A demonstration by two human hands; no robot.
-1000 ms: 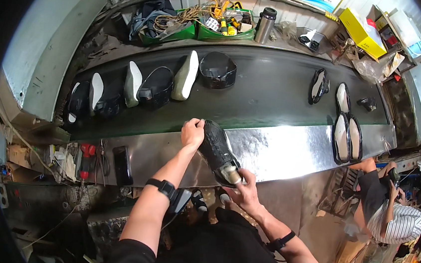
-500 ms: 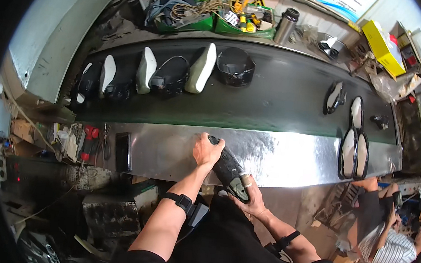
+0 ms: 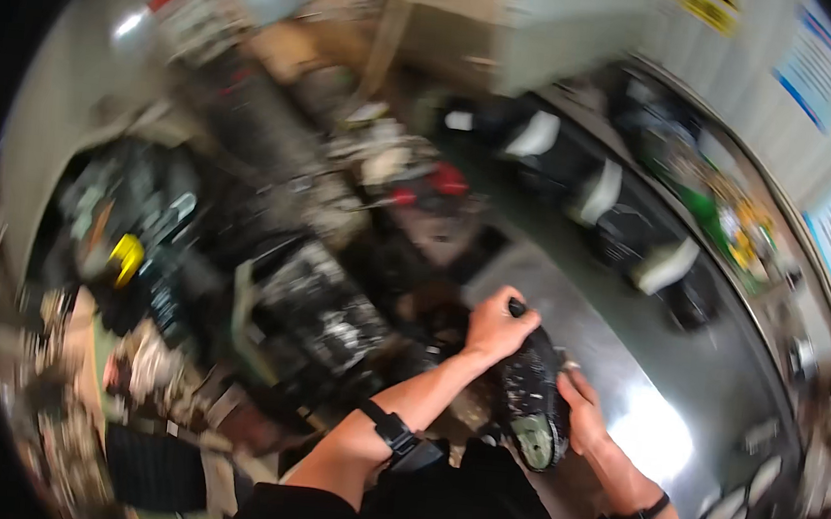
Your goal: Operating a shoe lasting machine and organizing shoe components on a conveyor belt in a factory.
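A black, scuffed, elongated shoe (image 3: 526, 383) with a pale-green insert (image 3: 535, 438) at its near end is held just in front of the body, beside the smooth, silvery metal counter (image 3: 578, 318). Its long axis runs near to far, the far end leaning slightly left. The left hand (image 3: 500, 328) is wrapped around that far end; the right hand (image 3: 582, 408) meets the right flank, nearer the insert, though I cannot tell how far its fingers close.

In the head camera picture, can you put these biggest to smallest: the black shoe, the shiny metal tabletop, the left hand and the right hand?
1. Shiny metal tabletop
2. Black shoe
3. Left hand and right hand: too alike to rank
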